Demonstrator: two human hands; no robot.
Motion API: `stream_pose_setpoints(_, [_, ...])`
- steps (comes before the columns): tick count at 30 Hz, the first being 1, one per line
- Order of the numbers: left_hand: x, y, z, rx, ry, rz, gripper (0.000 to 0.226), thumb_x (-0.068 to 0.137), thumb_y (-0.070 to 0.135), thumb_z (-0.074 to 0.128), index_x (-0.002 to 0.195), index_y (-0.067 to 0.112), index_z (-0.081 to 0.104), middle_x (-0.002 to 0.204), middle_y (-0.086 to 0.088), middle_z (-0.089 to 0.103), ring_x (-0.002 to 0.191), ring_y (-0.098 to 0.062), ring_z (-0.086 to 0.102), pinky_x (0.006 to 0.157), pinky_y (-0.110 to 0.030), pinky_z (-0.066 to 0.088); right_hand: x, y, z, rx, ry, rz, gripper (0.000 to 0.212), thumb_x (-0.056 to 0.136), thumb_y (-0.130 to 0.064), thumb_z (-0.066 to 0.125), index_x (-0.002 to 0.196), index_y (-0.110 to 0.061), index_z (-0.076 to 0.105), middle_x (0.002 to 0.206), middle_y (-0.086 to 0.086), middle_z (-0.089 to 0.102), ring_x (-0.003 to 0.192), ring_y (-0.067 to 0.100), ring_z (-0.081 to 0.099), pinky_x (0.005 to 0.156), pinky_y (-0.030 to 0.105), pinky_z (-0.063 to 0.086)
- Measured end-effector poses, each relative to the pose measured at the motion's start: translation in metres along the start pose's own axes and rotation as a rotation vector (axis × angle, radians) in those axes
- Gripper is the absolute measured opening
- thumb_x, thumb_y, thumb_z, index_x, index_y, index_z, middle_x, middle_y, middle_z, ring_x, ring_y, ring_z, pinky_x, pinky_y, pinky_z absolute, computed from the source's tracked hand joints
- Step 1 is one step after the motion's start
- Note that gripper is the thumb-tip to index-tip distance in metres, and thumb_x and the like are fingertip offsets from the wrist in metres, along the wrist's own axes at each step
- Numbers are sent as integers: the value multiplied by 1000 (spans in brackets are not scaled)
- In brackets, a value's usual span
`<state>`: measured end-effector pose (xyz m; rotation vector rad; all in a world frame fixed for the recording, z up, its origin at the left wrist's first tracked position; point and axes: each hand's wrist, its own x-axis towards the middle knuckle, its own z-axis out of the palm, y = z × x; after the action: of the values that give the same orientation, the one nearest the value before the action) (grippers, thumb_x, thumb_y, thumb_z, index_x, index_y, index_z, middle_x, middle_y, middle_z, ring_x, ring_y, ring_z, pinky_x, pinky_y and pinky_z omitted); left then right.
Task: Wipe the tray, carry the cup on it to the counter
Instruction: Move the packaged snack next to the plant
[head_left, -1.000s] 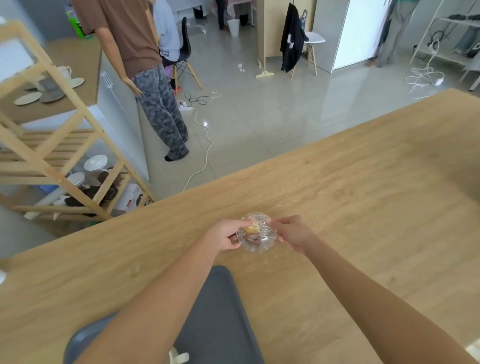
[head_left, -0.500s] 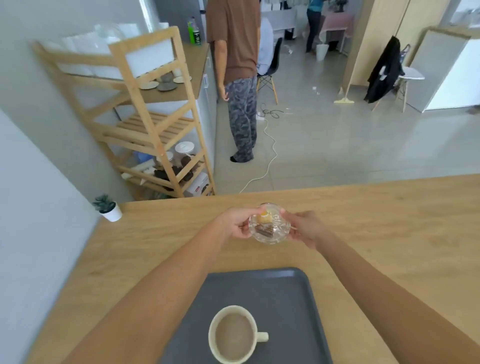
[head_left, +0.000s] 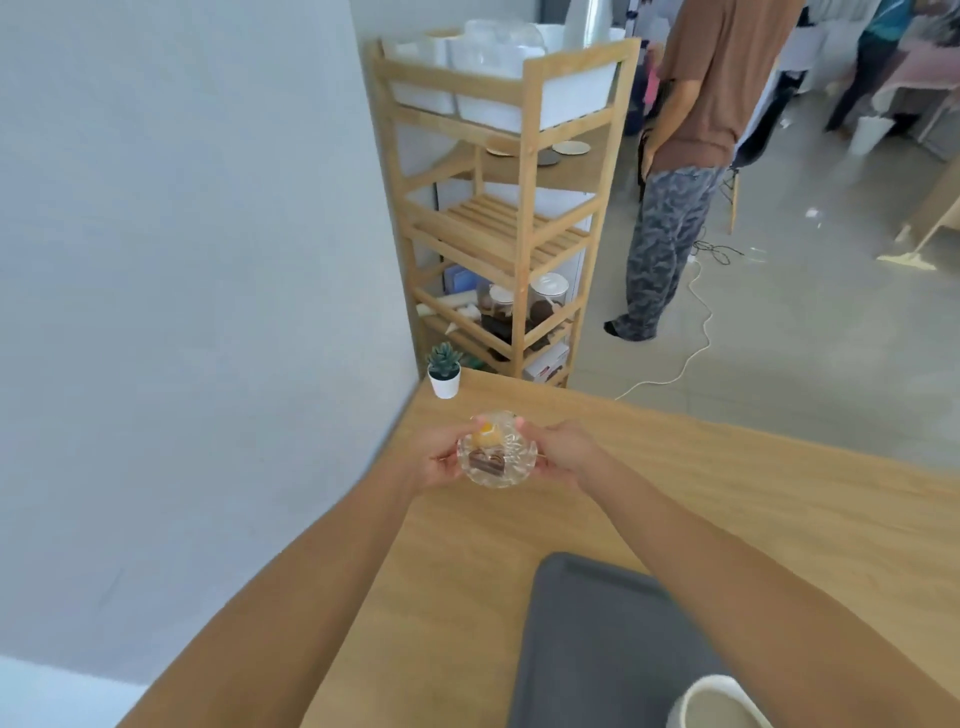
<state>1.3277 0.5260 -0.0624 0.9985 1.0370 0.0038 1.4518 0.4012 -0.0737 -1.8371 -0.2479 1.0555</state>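
I hold a small cut-glass dish (head_left: 496, 457) between both hands over the wooden table (head_left: 727, 499). My left hand (head_left: 439, 460) grips its left rim with fingers closed on the glass; my right hand (head_left: 558, 452) grips its right rim the same way. The dish is round, clear and faceted, with a scalloped edge. Inside it lie two small pieces — a yellow-orange rounded one on the far side and a dark brown block-shaped one on the near side. Whether the dish touches the table or is held just above it, I cannot tell.

The table top is pale wood with a smooth, fine grain. The tray (head_left: 597, 649) lies flat on it, near me and to the right, between my forearms. It is dark grey, matte, rectangular with rounded corners and a low raised rim; its long axis runs from near to far, tilted slightly to the left. The cup (head_left: 719, 701) stands upright on the tray's near right part, cut off by the frame edge — only its off-white rounded rim shows, and its handle is not visible.

At the table's far left corner, beside the grey wall, stands a small green plant (head_left: 444, 371) in a white pot. Beyond it is a slatted wooden shelf (head_left: 519, 218)
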Motion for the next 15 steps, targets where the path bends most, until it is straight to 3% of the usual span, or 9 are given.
stream_pose_setpoints(2, [12, 1, -25, -31, 27, 18, 19, 87, 21, 67, 77, 7, 60, 48, 0, 65, 39, -7, 60, 39, -19, 46, 13, -4, 28, -1, 13, 11, 51, 80, -41, 72, 95, 7, 70, 98, 19, 74, 89, 29, 71, 82, 43, 59])
stream_pose_setpoints(4, [29, 1, -45, -18, 102, 64, 22, 82, 28, 73, 85, 9, 63, 72, -4, 70, 62, -12, 64, 55, -23, 51, 27, -5, 48, -21, 14, 0, 60, 74, -49, 73, 91, 8, 71, 97, 22, 74, 87, 32, 72, 83, 47, 59])
stream_pose_setpoints(9, [62, -4, -70, 15, 190, 153, 47, 78, 37, 75, 108, 2, 65, 108, -13, 71, 85, -21, 65, 73, -30, 53, 88, 19, 72, -96, 25, -70, 91, 43, -75, 66, 84, 6, 71, 92, 26, 72, 87, 39, 71, 82, 57, 56])
stream_pose_setpoints(11, [69, -5, -73, 50, 207, 184, 46, 80, 40, 72, 108, 5, 68, 112, -15, 70, 86, -22, 63, 75, -32, 49, 87, 14, 79, -99, 38, -83, 90, 49, -76, 65, 88, 5, 71, 88, 25, 73, 85, 39, 71, 82, 56, 56])
stream_pose_setpoints(15, [78, -8, -73, 111, 221, 223, 43, 85, 42, 65, 111, 8, 68, 107, -9, 72, 89, -19, 65, 74, -28, 48, 61, -7, 91, -160, 84, -69, 56, 84, -52, 60, 108, -2, 68, 101, 14, 72, 94, 29, 68, 92, 48, 53])
